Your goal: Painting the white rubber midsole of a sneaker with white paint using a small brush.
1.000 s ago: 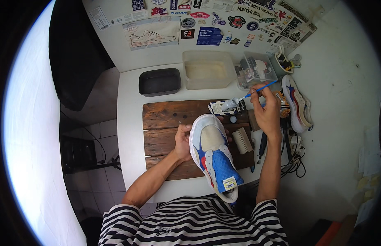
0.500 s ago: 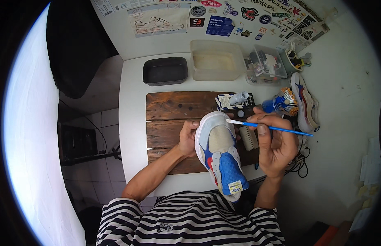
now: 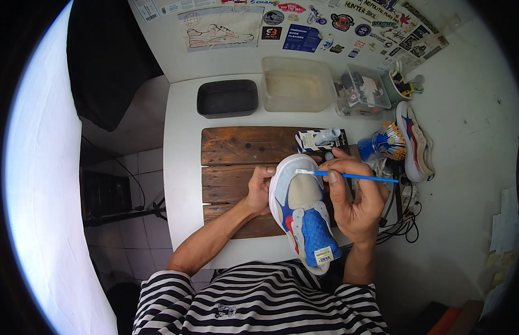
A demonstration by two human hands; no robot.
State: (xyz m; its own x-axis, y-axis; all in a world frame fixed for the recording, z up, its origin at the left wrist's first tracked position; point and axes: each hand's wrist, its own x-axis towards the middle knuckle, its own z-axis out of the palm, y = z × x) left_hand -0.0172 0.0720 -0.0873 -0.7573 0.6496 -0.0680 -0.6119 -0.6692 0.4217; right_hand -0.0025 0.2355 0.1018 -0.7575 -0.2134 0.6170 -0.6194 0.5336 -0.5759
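A sneaker (image 3: 305, 192) with a pale toe, beige vamp, blue tongue and red and blue side panels is tilted over the table in front of me. My left hand (image 3: 262, 190) grips it by the left side near the toe, its fingers partly hidden behind the shoe. Between the thumb and fingers of my right hand (image 3: 357, 198) is a slim blue paintbrush (image 3: 354, 177). Its pale bristle tip touches the light toe panel, just above the beige vamp. The sneaker has no laces in it.
Under the shoe lies a dark slatted wooden board (image 3: 237, 146). Behind stand a black tray (image 3: 227, 99), a translucent tub (image 3: 297, 85) and a clear box (image 3: 362, 92) of small items. At right are a second sneaker (image 3: 414, 142), a blue brush holder (image 3: 371, 148) and tangled cables (image 3: 402, 228). A small bottle (image 3: 327, 135) lies beyond the shoe.
My right hand has moved left with the paintbrush, its tip now further left and slightly lower on the toe panel. The sneaker and left hand have shifted only slightly.
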